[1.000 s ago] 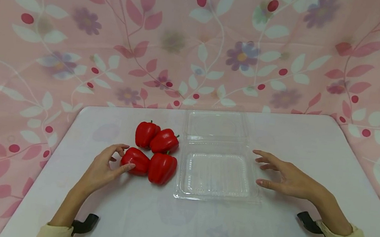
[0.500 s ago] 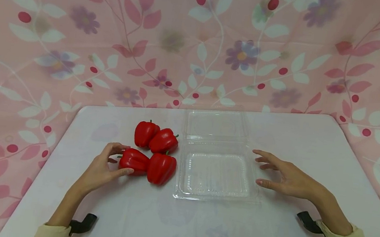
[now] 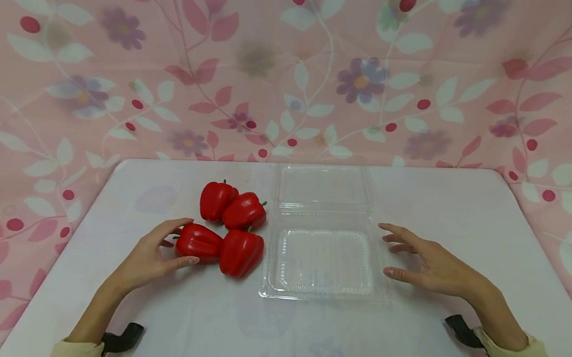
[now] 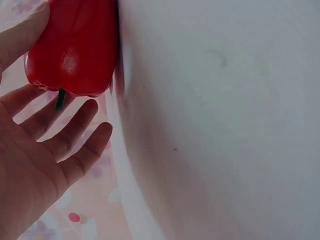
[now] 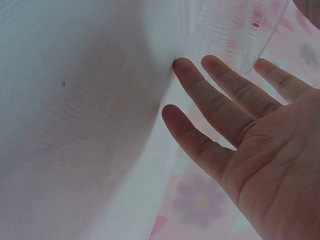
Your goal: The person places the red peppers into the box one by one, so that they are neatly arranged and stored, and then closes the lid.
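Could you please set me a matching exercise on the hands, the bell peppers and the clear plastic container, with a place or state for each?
1. left hand
2. right hand
3. hinged clear plastic container
4. four red bell peppers

A. clustered on the white table
B. fingers apart, holding nothing
C. thumb and fingers around one pepper
D. transparent, lid open

Pairs: 1-C, 2-B, 3-D, 4-A

Your wrist views run dim. Soft shadows on the bench (image 3: 297, 349), plus a glint on your red pepper (image 4: 75, 47).
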A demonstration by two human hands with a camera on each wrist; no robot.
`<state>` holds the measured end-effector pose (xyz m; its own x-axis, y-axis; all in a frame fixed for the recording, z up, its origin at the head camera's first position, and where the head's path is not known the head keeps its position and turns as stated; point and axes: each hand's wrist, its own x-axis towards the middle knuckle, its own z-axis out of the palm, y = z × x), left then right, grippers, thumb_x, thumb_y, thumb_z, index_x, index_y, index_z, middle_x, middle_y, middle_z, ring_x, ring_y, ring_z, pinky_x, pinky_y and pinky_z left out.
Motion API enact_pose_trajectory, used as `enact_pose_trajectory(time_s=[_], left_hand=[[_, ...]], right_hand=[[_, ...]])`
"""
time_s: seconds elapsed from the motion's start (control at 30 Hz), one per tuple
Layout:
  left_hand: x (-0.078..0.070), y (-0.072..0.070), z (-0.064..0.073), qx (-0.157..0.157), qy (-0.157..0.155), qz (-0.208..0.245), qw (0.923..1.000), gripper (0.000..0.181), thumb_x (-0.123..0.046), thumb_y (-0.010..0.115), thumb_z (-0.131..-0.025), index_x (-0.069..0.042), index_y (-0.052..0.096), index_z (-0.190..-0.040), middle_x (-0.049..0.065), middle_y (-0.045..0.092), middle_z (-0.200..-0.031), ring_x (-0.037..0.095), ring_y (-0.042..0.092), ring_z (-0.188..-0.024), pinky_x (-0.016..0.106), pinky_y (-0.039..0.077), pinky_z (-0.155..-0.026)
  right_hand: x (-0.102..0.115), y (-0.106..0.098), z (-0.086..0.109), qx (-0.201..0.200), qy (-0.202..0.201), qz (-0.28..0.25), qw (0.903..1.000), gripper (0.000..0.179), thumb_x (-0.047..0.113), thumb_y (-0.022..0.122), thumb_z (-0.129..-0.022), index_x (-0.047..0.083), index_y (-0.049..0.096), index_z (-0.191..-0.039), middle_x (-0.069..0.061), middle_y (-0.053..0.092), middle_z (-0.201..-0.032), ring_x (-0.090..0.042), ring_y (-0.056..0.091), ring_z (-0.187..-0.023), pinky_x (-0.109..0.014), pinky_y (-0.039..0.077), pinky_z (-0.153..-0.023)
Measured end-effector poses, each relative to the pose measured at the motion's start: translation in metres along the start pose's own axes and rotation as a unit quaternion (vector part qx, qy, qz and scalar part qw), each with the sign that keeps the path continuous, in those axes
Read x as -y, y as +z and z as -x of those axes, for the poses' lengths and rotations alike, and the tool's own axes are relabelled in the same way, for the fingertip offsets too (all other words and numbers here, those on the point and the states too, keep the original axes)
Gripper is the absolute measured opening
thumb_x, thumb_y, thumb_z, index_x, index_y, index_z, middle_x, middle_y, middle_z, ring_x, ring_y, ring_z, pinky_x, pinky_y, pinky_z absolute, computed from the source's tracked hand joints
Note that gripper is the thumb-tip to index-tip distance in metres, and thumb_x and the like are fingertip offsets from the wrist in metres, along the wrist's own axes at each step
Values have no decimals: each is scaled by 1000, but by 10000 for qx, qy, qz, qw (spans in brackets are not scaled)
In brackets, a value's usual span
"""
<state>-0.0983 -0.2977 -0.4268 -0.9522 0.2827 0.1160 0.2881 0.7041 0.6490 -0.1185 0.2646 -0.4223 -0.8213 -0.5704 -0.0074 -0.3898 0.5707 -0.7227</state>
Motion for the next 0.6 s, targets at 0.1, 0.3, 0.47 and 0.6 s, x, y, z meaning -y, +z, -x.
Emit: enact_pose_trajectory(time_s=[0.1,0.3,0.47,0.6], left_hand=[[0,0,1,-46,-64,14,10000,76,-32,86,-77,-12,50,-141,-1,55,-131,19,53,-113,44,52,-82],[0,-1,4,-194,-206,-55,9996,77,-33,86,-76,-11,51,-140,3,56,-129,22,55,-110,47,53,-81],[-1,-4,6,-322,-238,-97,9992,77,-34,87,-76,-12,51,-140,2,57,-129,20,55,-108,48,54,-81],[-2,-6,8,-447,-214,-163,9986,76,-32,87,-75,-14,52,-140,2,57,-129,20,55,-108,47,54,-80]], right_hand=[[1,0,0,2,33,-1,10000,82,39,75,-87,24,30,-154,-9,54,-139,-30,57,-121,-63,44,-95],[1,0,0,-1,71,-29,10000,82,38,75,-87,24,30,-154,-9,54,-139,-30,57,-121,-62,44,-95],[1,1,0,11,70,-49,10000,82,37,76,-87,29,29,-154,-9,54,-139,-30,57,-121,-62,44,-95],[1,0,0,6,47,-38,10000,82,37,76,-87,27,29,-154,-10,54,-139,-30,57,-121,-63,43,-96]])
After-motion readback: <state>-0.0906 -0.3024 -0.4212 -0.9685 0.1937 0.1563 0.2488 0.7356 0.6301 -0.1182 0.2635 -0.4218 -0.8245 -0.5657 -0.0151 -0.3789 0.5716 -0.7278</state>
